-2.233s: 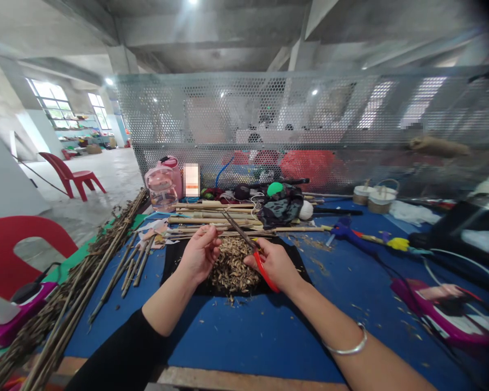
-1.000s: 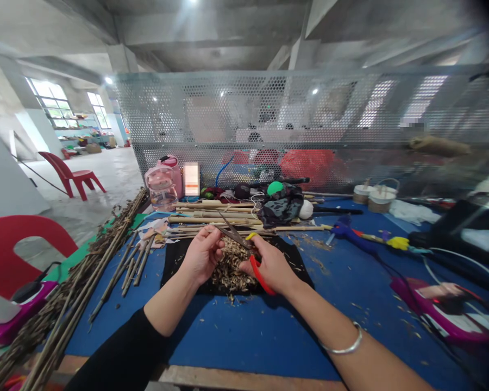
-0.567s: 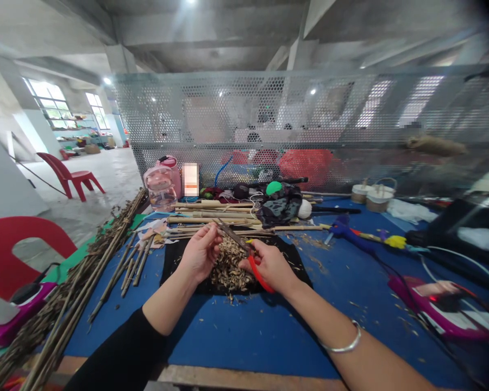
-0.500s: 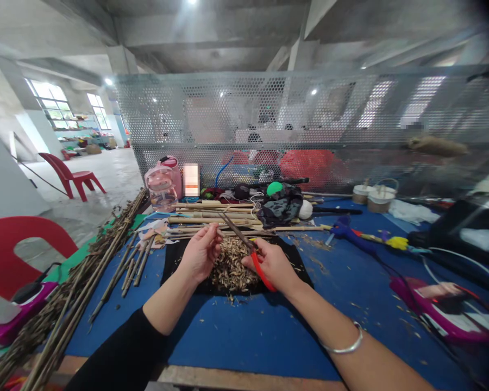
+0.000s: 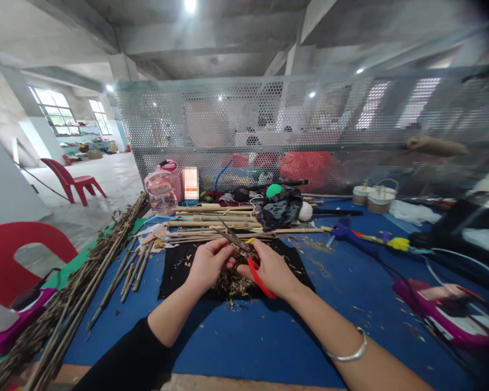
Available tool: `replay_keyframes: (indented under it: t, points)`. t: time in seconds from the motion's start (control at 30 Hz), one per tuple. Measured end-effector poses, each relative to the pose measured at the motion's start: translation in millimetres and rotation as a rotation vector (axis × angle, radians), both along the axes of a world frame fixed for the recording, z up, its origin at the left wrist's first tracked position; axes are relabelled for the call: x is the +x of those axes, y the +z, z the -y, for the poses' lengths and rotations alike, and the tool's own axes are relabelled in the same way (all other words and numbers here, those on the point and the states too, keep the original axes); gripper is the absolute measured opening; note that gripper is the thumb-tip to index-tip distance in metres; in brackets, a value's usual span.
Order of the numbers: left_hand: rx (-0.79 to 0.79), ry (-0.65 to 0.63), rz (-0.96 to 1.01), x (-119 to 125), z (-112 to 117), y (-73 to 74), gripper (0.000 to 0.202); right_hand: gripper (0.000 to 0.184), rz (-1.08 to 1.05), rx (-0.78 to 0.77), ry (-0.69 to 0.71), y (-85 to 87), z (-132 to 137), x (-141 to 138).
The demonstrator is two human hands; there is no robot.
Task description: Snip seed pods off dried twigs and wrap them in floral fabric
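My right hand [image 5: 275, 270] is closed round the red handles of a pair of scissors [image 5: 257, 278]. Their dark blades point up and left, slightly parted. Close by, my left hand [image 5: 212, 265] has its thumb and fingers pinched together just beneath the blades; whatever is between the fingertips is too small to make out. Below both hands a pile of dried brown plant pieces [image 5: 233, 287] lies on a black cloth [image 5: 175, 271], partly covered by the hands. The cloth rests on a blue table [image 5: 244, 342].
Bamboo sticks [image 5: 212, 224] lie behind the cloth. Bundled dry stalks [image 5: 77, 282] run along the left edge. A pink transparent bag [image 5: 161, 193] stands at the back left. Purple-and-white devices [image 5: 444, 309] sit on both sides. A perforated metal screen [image 5: 228, 119] closes off the back.
My left hand has moved down and right, closer to the scissors and over the pile. My right hand keeps its hold on the scissors, whose tips now sit slightly lower.
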State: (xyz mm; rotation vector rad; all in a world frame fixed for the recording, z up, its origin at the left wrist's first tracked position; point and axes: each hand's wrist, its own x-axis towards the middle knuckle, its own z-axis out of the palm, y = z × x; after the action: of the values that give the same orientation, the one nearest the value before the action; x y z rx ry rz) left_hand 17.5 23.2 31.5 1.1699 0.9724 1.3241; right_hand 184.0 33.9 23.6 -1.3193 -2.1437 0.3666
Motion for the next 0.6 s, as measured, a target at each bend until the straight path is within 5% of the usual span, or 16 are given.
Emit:
replay_keyframes:
  t: [0.27,0.6]
  points:
    - [-0.042,0.038,-0.056,7,6,2.4,0.014,0.033,0.048,0.103,-0.003,4.1,3,-5]
    - [-0.016,0.100,-0.083,11,11,1.8,0.020,0.032,0.016,-0.067,-0.011,-3.3,1,-5]
